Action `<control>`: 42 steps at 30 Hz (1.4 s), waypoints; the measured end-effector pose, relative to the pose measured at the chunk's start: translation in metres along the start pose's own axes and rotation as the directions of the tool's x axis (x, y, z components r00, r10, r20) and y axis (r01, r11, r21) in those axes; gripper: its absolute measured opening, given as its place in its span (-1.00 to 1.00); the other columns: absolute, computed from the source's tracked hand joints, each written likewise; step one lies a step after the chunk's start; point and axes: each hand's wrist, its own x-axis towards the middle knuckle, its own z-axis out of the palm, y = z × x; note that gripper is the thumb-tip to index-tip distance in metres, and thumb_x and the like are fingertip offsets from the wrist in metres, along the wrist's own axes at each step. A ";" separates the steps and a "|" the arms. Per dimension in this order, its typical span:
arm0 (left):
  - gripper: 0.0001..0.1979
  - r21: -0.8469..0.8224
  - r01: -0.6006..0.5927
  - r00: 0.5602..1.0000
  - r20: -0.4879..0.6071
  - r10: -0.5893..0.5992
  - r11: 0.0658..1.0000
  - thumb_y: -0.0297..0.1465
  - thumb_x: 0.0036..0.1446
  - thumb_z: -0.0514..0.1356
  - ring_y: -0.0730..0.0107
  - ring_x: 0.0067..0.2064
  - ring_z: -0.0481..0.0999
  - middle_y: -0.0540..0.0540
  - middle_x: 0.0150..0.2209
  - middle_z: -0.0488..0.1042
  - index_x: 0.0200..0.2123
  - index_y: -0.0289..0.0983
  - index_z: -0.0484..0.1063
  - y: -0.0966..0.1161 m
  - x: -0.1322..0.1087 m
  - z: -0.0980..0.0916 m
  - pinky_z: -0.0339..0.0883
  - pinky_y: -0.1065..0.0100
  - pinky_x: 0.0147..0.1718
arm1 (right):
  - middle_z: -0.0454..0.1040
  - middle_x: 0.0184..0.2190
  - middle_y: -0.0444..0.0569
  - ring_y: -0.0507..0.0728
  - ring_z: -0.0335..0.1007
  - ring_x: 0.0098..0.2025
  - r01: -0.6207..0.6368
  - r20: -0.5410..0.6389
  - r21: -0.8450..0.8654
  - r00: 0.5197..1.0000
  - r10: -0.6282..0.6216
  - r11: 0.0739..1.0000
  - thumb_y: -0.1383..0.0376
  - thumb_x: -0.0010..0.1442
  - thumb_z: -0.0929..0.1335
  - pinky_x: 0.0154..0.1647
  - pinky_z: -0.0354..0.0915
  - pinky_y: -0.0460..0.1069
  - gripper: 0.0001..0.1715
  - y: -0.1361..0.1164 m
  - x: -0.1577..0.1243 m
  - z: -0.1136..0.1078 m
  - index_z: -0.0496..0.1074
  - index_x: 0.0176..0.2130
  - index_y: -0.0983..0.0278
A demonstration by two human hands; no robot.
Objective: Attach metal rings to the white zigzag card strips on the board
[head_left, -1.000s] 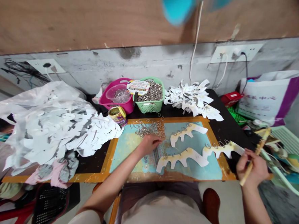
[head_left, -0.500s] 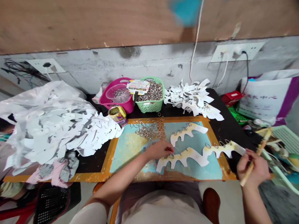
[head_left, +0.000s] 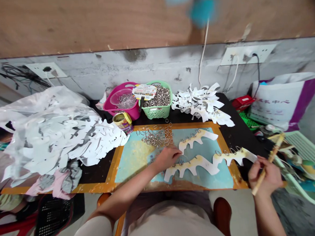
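Note:
My left hand [head_left: 168,156] rests on the blue mat [head_left: 133,158], fingers curled together over small metal rings beside a white paper cutout [head_left: 192,165]. A second cutout [head_left: 197,138] lies just beyond it, a third [head_left: 236,156] to the right, each with rings along its edge. Just behind my left hand is a loose pile of metal rings [head_left: 155,136]. My right hand [head_left: 265,179] is closed round a wooden stick [head_left: 269,162] at the table's right edge.
A pink basket [head_left: 114,106] and a green basket [head_left: 157,112] of rings stand at the back, with a small tin [head_left: 123,122] in front. Heaps of white cutouts [head_left: 60,138] lie left, more [head_left: 202,104] at the back right. A bag [head_left: 281,101] and trays [head_left: 306,151] crowd the right.
My left hand moved from the ring pile toward me and rightward to the nearest cutout's edge. My right hand with the stick stayed almost still.

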 end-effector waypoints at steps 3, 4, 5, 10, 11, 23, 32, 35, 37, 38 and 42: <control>-0.78 0.129 0.113 0.981 -0.172 -0.090 0.985 -0.47 0.26 0.08 0.35 -0.22 0.51 -0.11 -0.26 0.54 -0.23 -0.26 0.56 -0.019 0.005 -0.014 0.35 0.40 -0.20 | 0.56 -0.26 0.18 0.27 0.47 -0.25 0.011 -0.017 0.007 1.000 -0.011 1.000 0.43 0.11 0.34 -0.16 0.36 0.12 -0.78 0.001 0.000 0.001 0.44 -0.19 0.40; -0.76 0.153 0.151 0.972 -0.203 -0.119 0.977 -0.49 0.26 0.06 0.31 -0.20 0.51 -0.15 -0.23 0.53 -0.22 -0.29 0.55 -0.028 0.008 -0.020 0.36 0.35 -0.18 | 0.57 -0.26 0.17 0.27 0.48 -0.25 0.014 -0.020 0.009 1.000 -0.014 1.000 0.43 0.10 0.35 -0.17 0.37 0.12 -0.78 0.001 0.000 0.001 0.45 -0.19 0.40; -0.75 0.173 0.182 0.964 -0.224 -0.141 0.968 -0.50 0.25 0.06 0.27 -0.18 0.50 -0.19 -0.20 0.52 -0.20 -0.31 0.55 -0.037 0.011 -0.026 0.36 0.31 -0.15 | 0.57 -0.26 0.17 0.28 0.48 -0.25 0.017 -0.022 0.010 1.000 -0.017 1.000 0.44 0.09 0.35 -0.17 0.37 0.12 -0.78 0.001 0.000 0.001 0.45 -0.19 0.40; -0.84 0.243 0.215 0.966 -0.194 -0.170 0.946 -0.52 0.13 0.17 0.17 -0.11 0.48 -0.17 -0.22 0.53 -0.26 -0.26 0.55 -0.068 0.023 -0.042 0.32 0.24 -0.07 | 0.57 -0.26 0.14 0.26 0.48 -0.26 0.021 -0.027 0.021 0.999 -0.020 1.000 0.43 0.09 0.35 -0.16 0.36 0.10 -0.78 0.000 0.000 0.001 0.45 -0.20 0.38; -0.85 0.247 0.213 0.968 -0.185 -0.170 0.945 -0.52 0.13 0.18 0.17 -0.12 0.49 -0.16 -0.25 0.54 -0.30 -0.26 0.55 -0.069 0.025 -0.042 0.33 0.25 -0.08 | 0.56 -0.26 0.13 0.25 0.48 -0.26 0.018 -0.029 0.028 0.999 -0.017 0.999 0.42 0.09 0.35 -0.16 0.36 0.10 -0.79 -0.001 0.001 0.001 0.45 -0.20 0.37; -0.82 0.190 0.176 0.983 -0.084 -0.163 0.966 -0.39 0.15 0.16 0.31 -0.26 0.54 -0.07 -0.28 0.60 -0.27 -0.22 0.58 -0.064 0.037 -0.045 0.34 0.39 -0.23 | 0.54 -0.22 0.09 0.20 0.47 -0.21 0.016 0.027 0.106 0.999 -0.019 0.994 0.37 0.19 0.33 -0.13 0.38 0.07 -0.84 -0.011 0.004 -0.008 0.44 -0.19 0.34; -0.77 0.253 0.235 0.972 -0.076 -0.223 0.938 -0.45 0.12 0.12 0.31 -0.33 0.53 -0.08 -0.36 0.59 -0.30 -0.24 0.61 -0.076 0.047 -0.069 0.33 0.39 -0.29 | 0.53 -0.27 0.10 0.21 0.47 -0.27 -0.007 0.025 0.103 1.000 0.004 0.995 0.34 0.16 0.33 -0.17 0.36 0.09 -0.82 -0.003 -0.001 -0.004 0.44 -0.20 0.37; -0.76 0.263 0.227 0.974 -0.084 -0.212 0.938 -0.46 0.13 0.13 0.28 -0.25 0.53 -0.12 -0.25 0.58 -0.19 -0.23 0.58 -0.077 0.049 -0.067 0.34 0.37 -0.21 | 0.54 -0.28 0.09 0.20 0.48 -0.26 -0.010 0.015 0.102 1.000 0.009 0.995 0.33 0.18 0.32 -0.17 0.37 0.09 -0.83 -0.005 0.000 -0.004 0.44 -0.22 0.36; -0.77 0.256 0.186 0.982 -0.052 -0.179 0.948 -0.44 0.12 0.17 0.28 -0.21 0.52 -0.12 -0.20 0.55 -0.18 -0.21 0.57 -0.077 0.050 -0.065 0.34 0.36 -0.17 | 0.54 -0.27 0.08 0.20 0.48 -0.26 -0.017 0.022 0.089 1.000 0.015 0.996 0.32 0.19 0.32 -0.17 0.37 0.09 -0.83 -0.005 0.000 -0.005 0.44 -0.21 0.34; -0.79 0.250 0.161 0.987 -0.033 -0.157 0.955 -0.44 0.12 0.18 0.29 -0.19 0.52 -0.11 -0.18 0.53 -0.18 -0.20 0.57 -0.076 0.050 -0.064 0.34 0.36 -0.16 | 0.54 -0.27 0.08 0.20 0.48 -0.26 -0.020 0.028 0.081 0.999 0.018 0.997 0.32 0.19 0.32 -0.17 0.37 0.09 -0.83 -0.006 0.000 -0.005 0.44 -0.21 0.34; -0.82 0.224 0.090 0.996 0.002 -0.093 0.971 -0.49 0.10 0.17 0.34 -0.21 0.50 -0.09 -0.16 0.47 -0.26 -0.21 0.55 -0.073 0.051 -0.062 0.33 0.39 -0.18 | 0.55 -0.26 0.11 0.20 0.48 -0.25 -0.004 0.027 0.072 1.000 0.002 0.997 0.33 0.19 0.32 -0.18 0.38 0.09 -0.83 -0.005 0.000 -0.005 0.45 -0.20 0.36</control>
